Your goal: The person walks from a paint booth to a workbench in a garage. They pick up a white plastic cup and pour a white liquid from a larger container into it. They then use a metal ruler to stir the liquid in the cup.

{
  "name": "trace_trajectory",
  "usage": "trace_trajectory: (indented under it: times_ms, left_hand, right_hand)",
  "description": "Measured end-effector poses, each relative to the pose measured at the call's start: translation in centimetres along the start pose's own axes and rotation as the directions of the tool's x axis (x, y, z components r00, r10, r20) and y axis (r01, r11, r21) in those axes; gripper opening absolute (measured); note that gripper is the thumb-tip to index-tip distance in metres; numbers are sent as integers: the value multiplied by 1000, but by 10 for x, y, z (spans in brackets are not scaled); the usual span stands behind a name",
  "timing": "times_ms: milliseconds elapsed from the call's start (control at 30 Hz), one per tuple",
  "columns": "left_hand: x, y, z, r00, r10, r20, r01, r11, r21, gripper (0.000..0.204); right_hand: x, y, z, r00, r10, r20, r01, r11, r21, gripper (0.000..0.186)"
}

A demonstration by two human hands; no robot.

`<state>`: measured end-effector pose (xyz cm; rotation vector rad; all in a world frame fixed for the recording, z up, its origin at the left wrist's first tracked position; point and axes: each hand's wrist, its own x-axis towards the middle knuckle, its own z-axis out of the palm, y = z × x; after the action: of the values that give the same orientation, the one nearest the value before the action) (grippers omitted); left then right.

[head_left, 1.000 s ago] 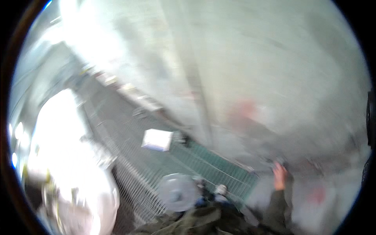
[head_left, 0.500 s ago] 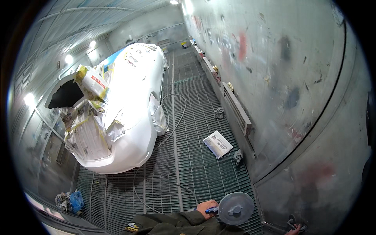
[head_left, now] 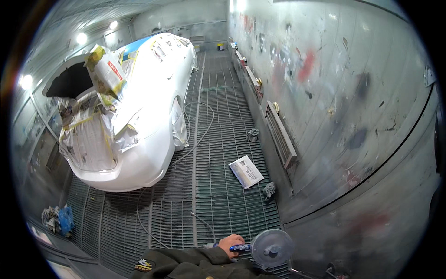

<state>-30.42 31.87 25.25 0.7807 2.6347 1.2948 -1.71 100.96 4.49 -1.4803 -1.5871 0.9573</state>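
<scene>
Cup (head_left: 274,249) (round, translucent), right of left hand (head_left: 231,243), blue handle (head_left: 239,248) gripped

Looks out from the left side of the wearer's head, upright and unmirrored, tilted downward and ahead along the slatted floor (head_left: 218,139) to the far wall (head_left: 200,25). Takes in the white car (head_left: 148,111) obliquely from beyond its nearer end, farther off at left, and runs close beside the metal wall (head_left: 334,93) at right. Catches the left hand (head_left: 231,244) and spray gun (head_left: 272,249) nearest, from above, low in view. Bends straight edges near the rim.
</scene>
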Motion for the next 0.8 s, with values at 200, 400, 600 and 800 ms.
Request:
trace_trajectory:
  times_ms: [200,400,600,800]
  left_hand:
    - [-5,16,29,987,-104,-120,97,993,-63,20]
    - [-3,21,66,981,-74,-181,51,991,-128,20]
    - [-14,27,68,975,-63,-213,36,991,-128,20]
    - [-17,5,66,985,-144,99,150,987,-59,37]
  right_hand:
    - [-55,-88,12,897,409,165,-419,673,609,38]
    - [-65,-120,34,928,323,186,-372,785,496,35]
    - [-64,-131,56,934,286,214,-353,835,422,32]
    - [-65,-132,64,935,284,212,-348,854,387,29]
